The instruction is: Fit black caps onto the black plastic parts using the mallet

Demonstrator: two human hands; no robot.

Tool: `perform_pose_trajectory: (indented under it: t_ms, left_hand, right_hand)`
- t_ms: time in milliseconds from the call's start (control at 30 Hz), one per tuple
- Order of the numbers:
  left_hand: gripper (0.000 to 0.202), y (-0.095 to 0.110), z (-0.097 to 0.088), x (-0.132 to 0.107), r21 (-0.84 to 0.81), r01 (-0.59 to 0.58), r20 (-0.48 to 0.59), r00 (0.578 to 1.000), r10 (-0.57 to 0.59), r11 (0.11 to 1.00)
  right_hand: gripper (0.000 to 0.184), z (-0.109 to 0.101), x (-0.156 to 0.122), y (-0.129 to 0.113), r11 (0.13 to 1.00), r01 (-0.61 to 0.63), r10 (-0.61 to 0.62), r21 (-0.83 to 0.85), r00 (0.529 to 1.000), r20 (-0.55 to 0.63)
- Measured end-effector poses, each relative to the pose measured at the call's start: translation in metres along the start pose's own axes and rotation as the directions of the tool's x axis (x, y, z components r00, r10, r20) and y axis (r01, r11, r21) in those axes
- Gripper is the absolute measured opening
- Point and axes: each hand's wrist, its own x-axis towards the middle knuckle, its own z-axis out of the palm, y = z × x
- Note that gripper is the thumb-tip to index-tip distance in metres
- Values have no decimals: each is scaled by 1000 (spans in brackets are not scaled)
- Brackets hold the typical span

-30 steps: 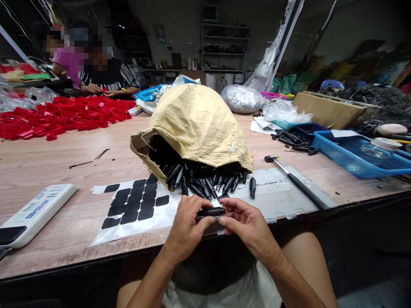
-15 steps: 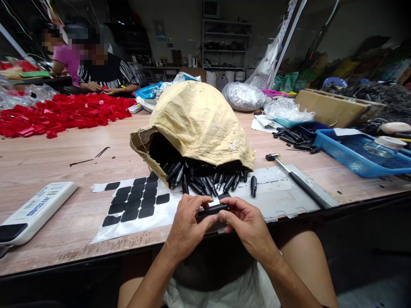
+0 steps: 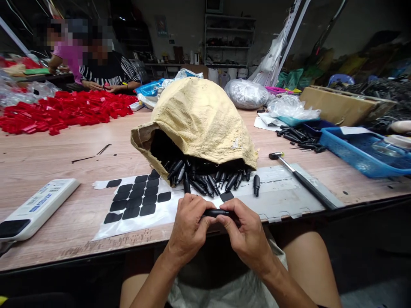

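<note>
Grips a black tube (image 3: 215, 212) in closed thumb-and-finger pinches, with the left hand (image 3: 189, 222) at its nine-o'clock end and the right hand (image 3: 246, 226) at three, towards six o'clock from the yellow sack (image 3: 201, 117).

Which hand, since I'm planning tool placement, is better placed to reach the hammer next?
The right hand, probably: the black-handled hammer lies on that side of the table, while the left hand is farther off. Both hands hold the black cylindrical part.
</note>
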Motion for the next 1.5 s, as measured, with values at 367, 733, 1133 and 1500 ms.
perform_pose_trajectory:
  t_ms: [367, 733, 1133, 1500]
  left_hand:
    - [9, 2, -2, 1, -51, 46, 3, 999, -46, 998]
    - [11, 2, -2, 4, -59, 90, 53, 995, -87, 994]
    - [9, 2, -2, 4, -29, 71, 72, 995, -69, 997]
    - [12, -1, 2, 7, 25, 88, 44, 995, -89, 996]
  right_hand:
    - [36, -5, -2, 7, 979, -122, 118, 165, 992, 35]
    - [34, -15, -3, 6, 982, -176, 170, 75, 983, 75]
    - [23, -19, 3, 0, 992, -124, 124, -6, 988, 89]
    - [32, -81, 27, 11, 960, -93, 64, -264, 991, -116]
